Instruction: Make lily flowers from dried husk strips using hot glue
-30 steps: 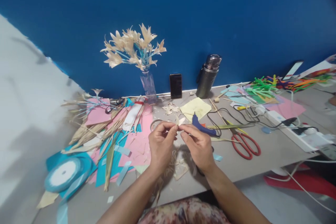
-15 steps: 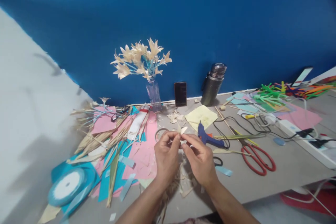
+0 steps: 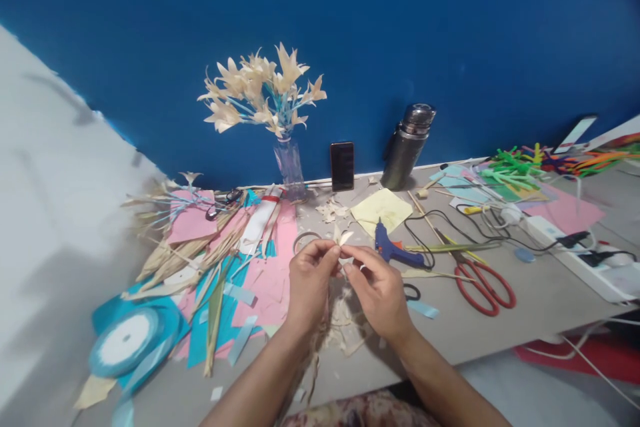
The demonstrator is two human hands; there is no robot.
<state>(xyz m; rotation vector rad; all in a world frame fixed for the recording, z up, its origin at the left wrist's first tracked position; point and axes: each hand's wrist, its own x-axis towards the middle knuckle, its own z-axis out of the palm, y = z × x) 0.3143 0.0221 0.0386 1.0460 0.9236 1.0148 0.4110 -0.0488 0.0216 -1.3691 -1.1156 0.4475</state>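
Between the fingertips of both hands is a small cream flower (image 3: 343,237), its pointed petals sticking up above the fingers; its lower part is hidden. My left hand (image 3: 313,280) pinches it from the left. From the right, my right hand (image 3: 377,290) closes its fingers at the flower's base. Just right of the hands lies a blue glue gun (image 3: 395,250). A roll of tape (image 3: 306,240) is partly hidden behind my left hand. Cream scraps (image 3: 345,323) lie on the table under the wrists.
A clear vase (image 3: 289,170) with cream flowers (image 3: 263,83) stands by the blue wall, near a phone (image 3: 343,167) and a thermos (image 3: 407,147). Red-handled scissors (image 3: 485,287) and a power strip (image 3: 575,257) lie right. Ribbon spool (image 3: 125,340), pink paper (image 3: 265,293) and dried leaves lie left.
The camera view has tilted slightly, so the table things sit a little higher. Both hands stay together on the flower, whose petals now show more spread.
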